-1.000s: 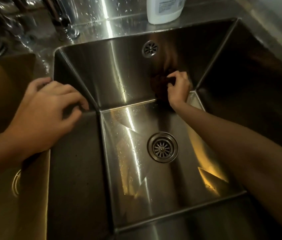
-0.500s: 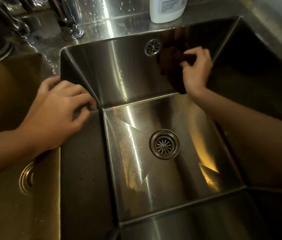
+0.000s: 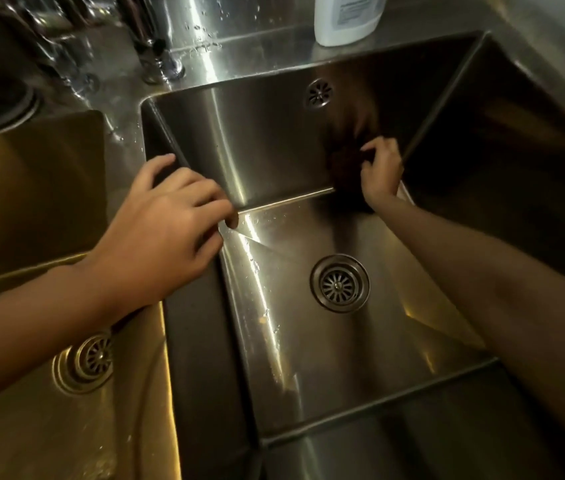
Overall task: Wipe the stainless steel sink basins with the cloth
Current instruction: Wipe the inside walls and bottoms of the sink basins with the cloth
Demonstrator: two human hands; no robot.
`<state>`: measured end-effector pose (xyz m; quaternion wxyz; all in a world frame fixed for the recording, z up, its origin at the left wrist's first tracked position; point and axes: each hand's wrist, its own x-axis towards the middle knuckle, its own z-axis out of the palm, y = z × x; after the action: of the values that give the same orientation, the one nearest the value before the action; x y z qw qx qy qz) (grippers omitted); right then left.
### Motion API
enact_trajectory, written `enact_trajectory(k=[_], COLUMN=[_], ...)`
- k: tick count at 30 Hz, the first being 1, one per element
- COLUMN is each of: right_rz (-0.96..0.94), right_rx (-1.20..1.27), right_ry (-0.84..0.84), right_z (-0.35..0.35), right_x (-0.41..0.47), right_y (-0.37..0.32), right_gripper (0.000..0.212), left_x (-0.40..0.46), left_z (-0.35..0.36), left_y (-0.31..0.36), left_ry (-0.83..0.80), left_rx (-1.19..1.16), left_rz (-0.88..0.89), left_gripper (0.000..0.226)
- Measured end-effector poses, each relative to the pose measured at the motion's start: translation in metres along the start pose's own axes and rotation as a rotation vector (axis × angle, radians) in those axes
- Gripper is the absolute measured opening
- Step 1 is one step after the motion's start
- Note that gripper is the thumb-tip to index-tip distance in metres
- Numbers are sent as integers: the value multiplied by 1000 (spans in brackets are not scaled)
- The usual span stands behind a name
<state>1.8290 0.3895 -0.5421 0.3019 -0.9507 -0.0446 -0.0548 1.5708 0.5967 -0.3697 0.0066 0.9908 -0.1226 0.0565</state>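
Right hand (image 3: 379, 169) curled round dark brown bunched cloth (image 3: 345, 164), pressed low on the shiny basin (image 3: 260, 147) back wall, left hand (image 3: 166, 220) loose, fingers resting on the divider rim, holding nothing

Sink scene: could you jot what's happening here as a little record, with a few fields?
Setting: double stainless steel sink, seen from above
Right hand: grips a dark cloth against the back wall of the right basin, low, near the far right corner
Left hand: rests on the divider between the basins, fingers loosely curled, holding nothing
Drain of the right basin: uncovered, in the floor
Left basin: own drain visible, no hand in it
Behind the sink: white bottle on the ledge, faucet base
Surface: water drops on the basin floor
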Motion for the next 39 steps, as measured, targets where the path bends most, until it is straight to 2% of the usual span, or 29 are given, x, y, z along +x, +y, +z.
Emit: enact_trajectory(k=[3,9,15,19,23,27,30,35,39], right_rz=[16,44,-181,-239,-126,79,161,158,85], right_rx=[-18,100,259,292,209,44,-19,8,146], right_ry=[-35,104,298,315,262,146,58,120,293], right_z=[14,-12,-93,-105,-63,-10,12,13,-19], right_x=[0,-2,15,20,15,12,13,12,8], right_y=[12,-1,-54,-64,-39,1,18,22,5], right_gripper=[30,26,25,23,25,26,27,26,25], left_x=[1,3,4,5,3,3,4,4,3], left_z=[0,3,3,2,3,7,9,11,12], left_y=[0,-1,-2,0,-2,-4,-6,-7,-7], left_ry=[-8,-52,-112,-136,-134,-127,-136,-162,-148], left_rx=[-5,-43,-63,-79,-118,-153,-166,-164,-173], left_rz=[53,115,111,113,112,114,117,130,121], left_gripper=[39,41,42,43,42,39,37,37,35])
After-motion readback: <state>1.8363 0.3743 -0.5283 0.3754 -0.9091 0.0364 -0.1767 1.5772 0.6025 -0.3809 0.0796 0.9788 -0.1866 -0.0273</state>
